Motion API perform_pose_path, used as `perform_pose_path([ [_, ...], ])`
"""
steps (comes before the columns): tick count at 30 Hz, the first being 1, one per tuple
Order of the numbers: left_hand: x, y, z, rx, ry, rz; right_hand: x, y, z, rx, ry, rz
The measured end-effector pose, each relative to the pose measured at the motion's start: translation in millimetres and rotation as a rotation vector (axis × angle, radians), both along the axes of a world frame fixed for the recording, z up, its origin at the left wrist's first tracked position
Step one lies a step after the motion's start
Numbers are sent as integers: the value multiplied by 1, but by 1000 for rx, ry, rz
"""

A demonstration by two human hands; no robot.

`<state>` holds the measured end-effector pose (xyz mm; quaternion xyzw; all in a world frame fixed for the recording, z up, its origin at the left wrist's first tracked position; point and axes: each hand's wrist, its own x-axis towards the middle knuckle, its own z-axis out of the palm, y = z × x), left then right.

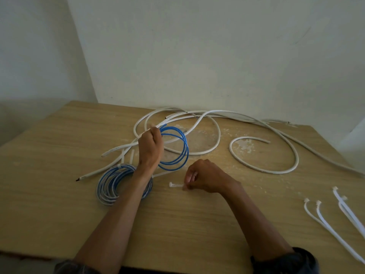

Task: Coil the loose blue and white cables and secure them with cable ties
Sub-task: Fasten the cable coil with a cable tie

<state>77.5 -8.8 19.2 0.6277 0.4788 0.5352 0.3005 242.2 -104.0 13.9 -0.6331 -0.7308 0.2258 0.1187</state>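
- Dark sleeves point(286, 260) at the bottom edge, both forearms reaching up over the bench point(177, 234).
- Left hand point(151, 147), centre of frame, fingers curled tight round the top-left of the blue coil point(185, 149). Coil held up on edge, a few loose turns, nothing binding them yet.
- Right hand point(203, 177), just below and right of that coil, fingertips pinching the tail of a tie point(176, 185). Tie lying flat on the bench, head pointing left.
- Tied coil point(106, 186), blue and white, flat on the bench at lower left, partly under the left forearm, with a white band across its upper edge.
- White cables point(218, 135) sprawled loose across the upper middle and right, up against the wall point(197, 56), uncoiled.
- Spare ties point(326, 226) at lower right, well apart from both hands.
- Judged step: getting the tie round the blue coil.
- Likely trouble: springy turns fanning out or slipping off if the one-handed grip eases while threading.
- Also possible: thin tail fumbled out of the pinch, or fed into the head wrong way round and failing to lock.
- Also possible: a white strand lying behind the coil caught inside the loop and cinched in by mistake.
- Also possible: left forearm dragging the tied coil off its spot.
- Containers: none in view. Cables and ties all lying bare on the bench.
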Motion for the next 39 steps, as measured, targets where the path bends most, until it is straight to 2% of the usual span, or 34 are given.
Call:
perform_pose_path([
  [4,-1,1,-3,-74,-75,-1,-1,-1,-3,-13,-33,51],
  [8,-2,6,-5,-222,-249,22,2,-2,-1,10,-29,43],
  [11,-1,2,-3,-172,-211,42,-2,-3,0,-22,39,27],
  [15,2,-5,0,-102,-131,47,-6,-4,-3,-35,-26,61],
  [24,0,-4,-1,-108,-201,63,-6,0,-7,115,-113,-14],
  [27,0,-2,-1,-112,-218,67,-10,2,-13,186,-20,-45],
  [35,-5,3,-2,-83,-256,142,-9,9,-18,280,69,-78],
  [37,-6,3,-2,-77,-253,151,1,6,-5,352,202,-98],
  [39,-5,3,-2,-90,-262,150,7,1,15,562,489,-198],
])
